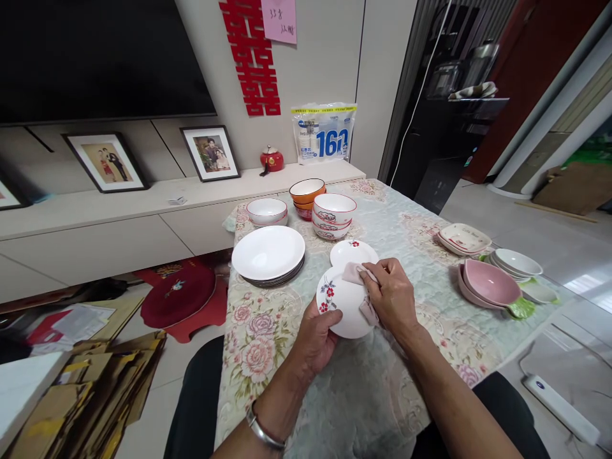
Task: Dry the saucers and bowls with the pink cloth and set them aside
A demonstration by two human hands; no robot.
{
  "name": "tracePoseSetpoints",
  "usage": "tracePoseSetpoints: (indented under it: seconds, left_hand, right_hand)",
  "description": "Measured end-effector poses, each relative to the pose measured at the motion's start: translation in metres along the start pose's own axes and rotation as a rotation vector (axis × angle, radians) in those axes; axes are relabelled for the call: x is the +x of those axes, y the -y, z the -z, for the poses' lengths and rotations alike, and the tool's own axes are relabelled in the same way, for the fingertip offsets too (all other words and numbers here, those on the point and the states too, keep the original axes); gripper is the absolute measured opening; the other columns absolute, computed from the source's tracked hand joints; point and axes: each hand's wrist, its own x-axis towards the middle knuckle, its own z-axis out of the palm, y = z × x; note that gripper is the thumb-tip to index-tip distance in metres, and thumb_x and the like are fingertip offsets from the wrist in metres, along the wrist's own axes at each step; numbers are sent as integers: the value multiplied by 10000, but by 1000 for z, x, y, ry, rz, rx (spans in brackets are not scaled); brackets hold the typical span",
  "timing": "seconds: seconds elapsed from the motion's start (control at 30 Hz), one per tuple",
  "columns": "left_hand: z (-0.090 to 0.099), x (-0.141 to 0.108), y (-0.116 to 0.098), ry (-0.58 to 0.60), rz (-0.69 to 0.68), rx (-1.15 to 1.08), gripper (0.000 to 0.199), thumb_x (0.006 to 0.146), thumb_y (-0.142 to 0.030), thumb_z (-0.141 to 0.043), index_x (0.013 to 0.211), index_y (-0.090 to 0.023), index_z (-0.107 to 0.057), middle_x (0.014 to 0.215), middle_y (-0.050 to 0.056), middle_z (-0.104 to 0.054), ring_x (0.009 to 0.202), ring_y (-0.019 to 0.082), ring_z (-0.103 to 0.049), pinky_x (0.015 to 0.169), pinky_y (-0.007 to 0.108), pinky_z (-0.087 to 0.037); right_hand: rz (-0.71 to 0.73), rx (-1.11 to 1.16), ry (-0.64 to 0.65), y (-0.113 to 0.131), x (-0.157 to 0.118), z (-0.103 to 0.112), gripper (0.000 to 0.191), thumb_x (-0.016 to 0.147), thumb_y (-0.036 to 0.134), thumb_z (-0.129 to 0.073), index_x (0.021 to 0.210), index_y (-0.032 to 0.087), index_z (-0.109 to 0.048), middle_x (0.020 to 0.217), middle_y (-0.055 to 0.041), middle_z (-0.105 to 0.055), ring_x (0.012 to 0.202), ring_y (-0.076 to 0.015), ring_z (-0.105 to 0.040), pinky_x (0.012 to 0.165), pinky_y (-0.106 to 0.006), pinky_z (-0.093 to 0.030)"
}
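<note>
My left hand [318, 335] grips the lower left edge of a small white plate [345, 319] with red and grey flowers, its thumb on the face and the other fingers underneath. The plate is tilted above the tablecloth. A pale pink cloth [352, 273] is bunched in my right hand [393, 294], whose fingers press it against the plate's upper right rim. Just behind lies another white plate [351, 250] with a red flower, partly covered by the held plate and my right hand. To the left sits a stack of larger white plates [268, 254].
Stacked white bowls [335, 213], orange bowls [306, 190] and another white bowl [266, 209] stand at the back of the floral tablecloth [261, 357]. Pink leaf-handled bowls [492, 280], square dishes [463, 237] and small white bowls [516, 261] sit at the right edge.
</note>
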Motion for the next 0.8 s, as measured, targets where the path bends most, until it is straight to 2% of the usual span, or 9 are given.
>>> tracePoseSetpoints:
  seconds: [0.07, 0.13, 0.23, 0.33, 0.43, 0.5, 0.67, 0.73, 0.8]
  left_hand:
    - [-2, -2, 0, 17, 14, 24, 633, 590, -93, -732, 1210, -150, -617, 1021, 102, -751, 974, 281, -680, 851, 375, -523]
    - [-4, -3, 0, 27, 26, 47, 617, 590, -98, -730, 1195, -157, -624, 981, 86, -753, 946, 270, -681, 836, 365, -519]
    - [-7, -5, 2, 49, 49, 74, 561, 580, -90, -726, 1131, -166, -652, 897, 57, -747, 849, 233, -678, 771, 327, -510]
    - [-6, -5, 5, 58, 70, 94, 342, 567, -71, -708, 900, -143, -696, 755, 25, -711, 695, 171, -636, 666, 276, -477]
    - [-4, -4, 8, 69, 89, 130, 114, 566, -82, -691, 669, -116, -659, 654, 20, -664, 616, 137, -583, 617, 255, -443]
    - [-4, -5, 7, 84, 89, 138, 130, 564, -78, -677, 686, -122, -661, 657, 19, -665, 627, 147, -594, 633, 264, -447]
    - [-9, -7, 4, 126, 96, 109, 435, 545, -48, -647, 962, -168, -683, 750, 19, -707, 736, 199, -651, 698, 295, -465]
    - [-8, -6, 4, 137, 95, 112, 431, 543, -43, -636, 953, -166, -684, 747, 20, -708, 730, 199, -650, 692, 293, -463]
    - [-7, -5, 5, 140, 95, 139, 323, 545, -44, -628, 844, -148, -689, 701, 24, -696, 681, 187, -635, 660, 284, -456]
  right_hand:
    - [99, -63, -31, 2, -2, 0, 197, 936, 264, -522, 981, 191, -700, 912, -103, -599, 880, -244, -541, 766, -353, -450]
    - [175, -101, -2, 5, -4, -1, 139, 924, 217, -532, 922, 194, -669, 874, -98, -608, 873, -250, -525, 768, -363, -441]
    - [212, -78, 47, 14, -8, -4, 109, 919, 195, -533, 892, 199, -638, 853, -92, -607, 856, -244, -526, 758, -359, -435]
    - [269, 96, 122, 26, -11, -6, 114, 928, 208, -536, 877, 200, -637, 841, -73, -603, 848, -221, -545, 755, -337, -440]
    - [373, 274, 220, 31, -12, -7, 107, 934, 227, -557, 886, 207, -651, 854, -50, -620, 842, -193, -562, 772, -317, -447]
    - [358, 282, 207, 28, -10, -7, 118, 938, 225, -550, 894, 210, -658, 858, -48, -621, 845, -190, -566, 772, -312, -447]
    - [104, 99, 41, 13, -6, -7, 92, 914, 239, -576, 889, 198, -654, 858, -66, -614, 830, -212, -570, 747, -328, -440]
    - [90, 95, 31, 15, -6, -7, 81, 909, 232, -577, 882, 201, -647, 857, -67, -618, 831, -216, -573, 751, -332, -443]
    - [169, 161, 89, 21, -8, -7, 88, 912, 214, -564, 878, 205, -645, 846, -63, -614, 834, -210, -573, 750, -326, -448]
